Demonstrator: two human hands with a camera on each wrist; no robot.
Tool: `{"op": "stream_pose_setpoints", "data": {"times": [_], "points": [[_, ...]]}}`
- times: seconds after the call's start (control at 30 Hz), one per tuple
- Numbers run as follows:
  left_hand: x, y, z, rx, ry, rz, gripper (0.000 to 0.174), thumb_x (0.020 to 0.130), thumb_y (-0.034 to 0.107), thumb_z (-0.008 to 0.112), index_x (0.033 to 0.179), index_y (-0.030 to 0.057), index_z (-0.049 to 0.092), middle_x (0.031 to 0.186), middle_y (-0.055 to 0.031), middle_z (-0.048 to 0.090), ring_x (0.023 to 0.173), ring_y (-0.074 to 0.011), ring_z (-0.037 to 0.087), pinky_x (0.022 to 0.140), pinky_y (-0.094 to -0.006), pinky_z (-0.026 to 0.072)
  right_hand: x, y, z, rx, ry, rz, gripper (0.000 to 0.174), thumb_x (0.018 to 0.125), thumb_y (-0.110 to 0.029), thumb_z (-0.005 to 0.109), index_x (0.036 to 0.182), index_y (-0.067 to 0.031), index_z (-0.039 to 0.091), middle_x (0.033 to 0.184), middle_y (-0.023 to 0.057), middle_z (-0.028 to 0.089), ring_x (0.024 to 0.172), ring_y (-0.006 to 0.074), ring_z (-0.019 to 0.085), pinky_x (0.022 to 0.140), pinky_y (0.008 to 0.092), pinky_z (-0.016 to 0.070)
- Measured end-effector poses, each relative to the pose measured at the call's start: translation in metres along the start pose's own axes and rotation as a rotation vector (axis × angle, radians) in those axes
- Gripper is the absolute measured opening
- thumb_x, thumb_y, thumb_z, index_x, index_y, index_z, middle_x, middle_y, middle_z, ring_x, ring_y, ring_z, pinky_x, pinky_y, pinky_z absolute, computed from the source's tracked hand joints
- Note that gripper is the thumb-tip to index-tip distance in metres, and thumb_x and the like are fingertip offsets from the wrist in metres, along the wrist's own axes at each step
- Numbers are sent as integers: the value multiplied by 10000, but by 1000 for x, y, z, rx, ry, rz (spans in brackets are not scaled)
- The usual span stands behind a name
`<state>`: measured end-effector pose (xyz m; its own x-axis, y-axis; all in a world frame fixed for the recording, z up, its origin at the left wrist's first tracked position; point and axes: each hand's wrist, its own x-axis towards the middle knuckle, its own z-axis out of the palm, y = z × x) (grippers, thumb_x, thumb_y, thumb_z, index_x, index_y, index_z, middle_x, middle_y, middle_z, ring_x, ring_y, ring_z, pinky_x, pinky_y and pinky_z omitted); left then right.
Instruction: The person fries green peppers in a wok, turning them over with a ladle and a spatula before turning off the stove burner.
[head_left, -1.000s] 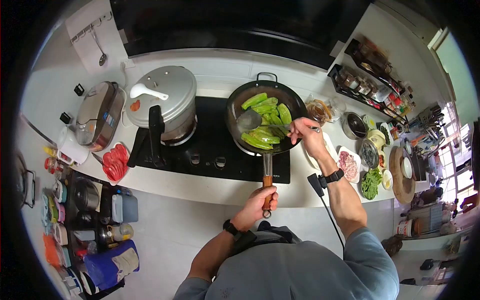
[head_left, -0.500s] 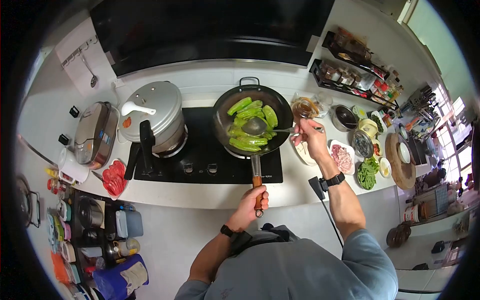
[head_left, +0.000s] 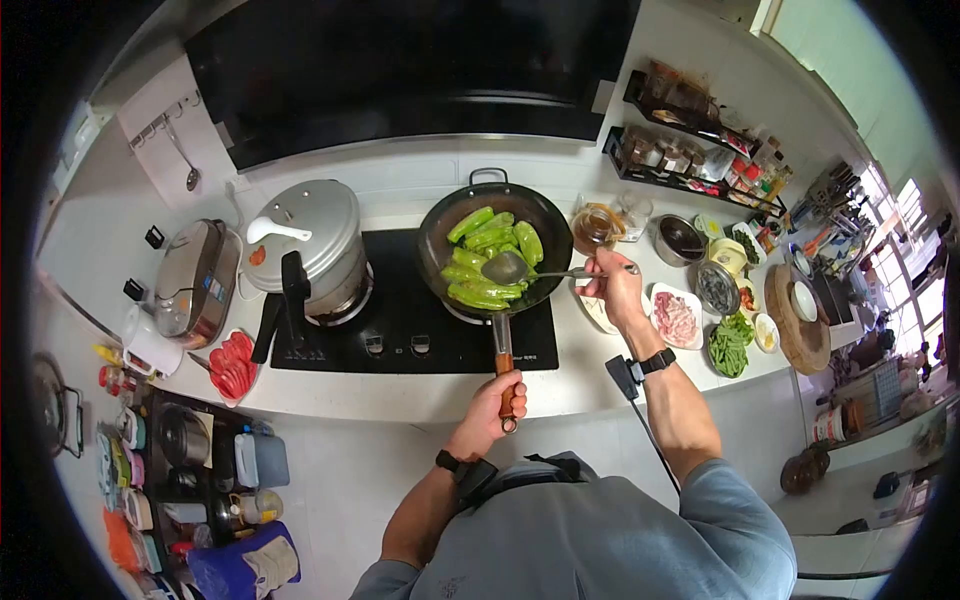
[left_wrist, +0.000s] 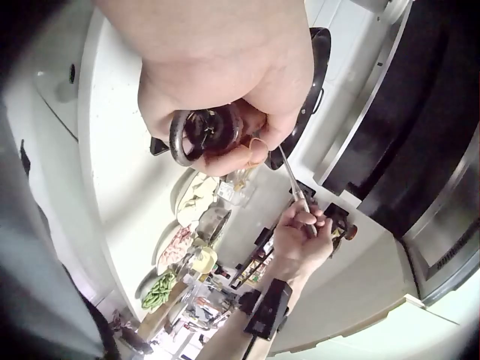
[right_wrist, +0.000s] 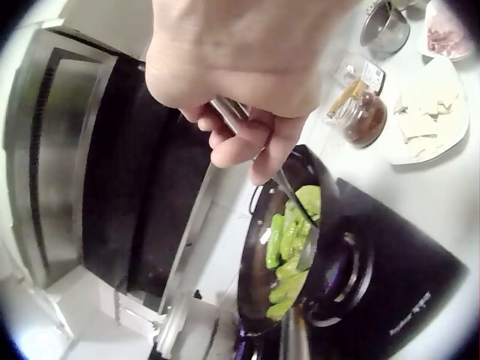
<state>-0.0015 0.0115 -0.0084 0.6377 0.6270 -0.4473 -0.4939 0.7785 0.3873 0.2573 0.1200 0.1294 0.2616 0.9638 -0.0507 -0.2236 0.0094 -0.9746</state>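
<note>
A dark wok [head_left: 553,225] with several blistered green peppers [head_left: 480,292] in it sits on the right burner. My left hand [head_left: 487,408] grips its wooden handle [head_left: 504,366], fingers wrapped around it near the hanging ring. From the right, my right hand [head_left: 617,285] holds the metal handle of a ladle [head_left: 506,267]. The ladle's rounded head lies among the peppers in the middle of the wok. In the right wrist view, the fingers curl around the ladle handle [right_wrist: 230,114], and the wok [right_wrist: 251,300] shows below them.
A pressure cooker [head_left: 335,250] with a white spoon [head_left: 278,229] on its lid stands on the left burner. Sliced red food [head_left: 233,365] lies at the counter's left. Right of the wok are a jar [head_left: 595,226], sliced meat [head_left: 676,316], cut green vegetables [head_left: 728,350] and a round chopping board [head_left: 797,335].
The ladle head has moved from the wok's left side toward its middle, over the peppers. My left hand keeps its grip on the handle. The head view has shifted.
</note>
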Motion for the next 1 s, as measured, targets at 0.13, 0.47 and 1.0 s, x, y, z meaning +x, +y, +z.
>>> {"op": "stream_pose_setpoints", "data": {"times": [0.13,0.47,1.0], "points": [[1,-1,-3,52,3,12,284,990,383,659,838,162,565,660,19,549,511,-109,532,352,-236,304,-7,-15,9,-136,-142,-96,295,1050,-226,594,868,0,650,812,65,663,530,170,618,630,326,594],[-2,-1,4,44,33,38,269,990,366,661,854,152,571,661,14,557,510,-108,541,354,-235,326,-17,-12,16,-1075,-530,-966,111,910,-64,711,970,-16,632,935,155,676,853,393,671,735,466,544],[0,-1,2,14,33,-12,197,1017,283,645,904,143,564,697,17,547,502,-117,475,397,-250,385,-87,7,29,-1186,-931,-999,212,789,-96,780,968,-38,682,1070,112,684,943,324,685,973,468,539]]}}
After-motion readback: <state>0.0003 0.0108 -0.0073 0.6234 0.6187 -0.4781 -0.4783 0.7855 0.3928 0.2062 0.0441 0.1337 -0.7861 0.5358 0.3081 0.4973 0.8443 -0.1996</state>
